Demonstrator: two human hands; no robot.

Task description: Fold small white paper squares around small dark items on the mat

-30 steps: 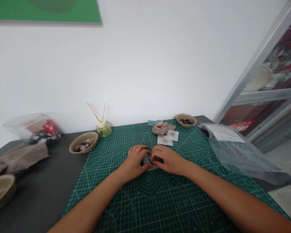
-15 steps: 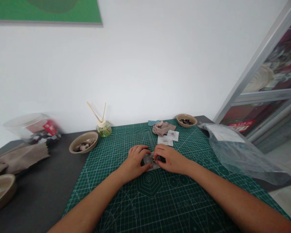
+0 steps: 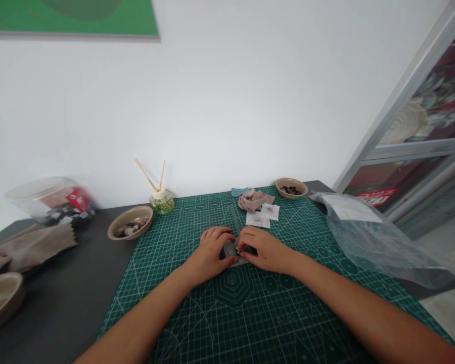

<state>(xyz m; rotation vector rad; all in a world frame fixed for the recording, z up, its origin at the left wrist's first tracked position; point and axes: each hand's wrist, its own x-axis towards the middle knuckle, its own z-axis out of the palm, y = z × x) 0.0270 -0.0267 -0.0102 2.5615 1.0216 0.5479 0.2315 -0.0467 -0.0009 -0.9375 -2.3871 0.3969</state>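
A small greyish flat piece [image 3: 231, 247], which looks thin and partly see-through, lies on the green cutting mat [image 3: 197, 323] between both hands. My left hand [image 3: 212, 249] holds its left side, the thumb at the near edge and the fingers at the far edge. Over its right part, my right hand [image 3: 263, 248] is closed in a pinch on a tiny object. That object is mostly hidden by the fingertips, and I cannot make out its kind.
Two white packets [image 3: 258, 219] lie beyond the hands beside a crumpled beige cloth [image 3: 255, 200]. A bowl of dark pieces [image 3: 291, 196] stands back right, another bowl [image 3: 114, 228] left near a reed diffuser [image 3: 162, 201]. A clear plastic bag [image 3: 375, 247] covers the right side.
My right hand has shifted very slightly left over the greyish piece, its fingertips still pinched. The left hand stays in place.
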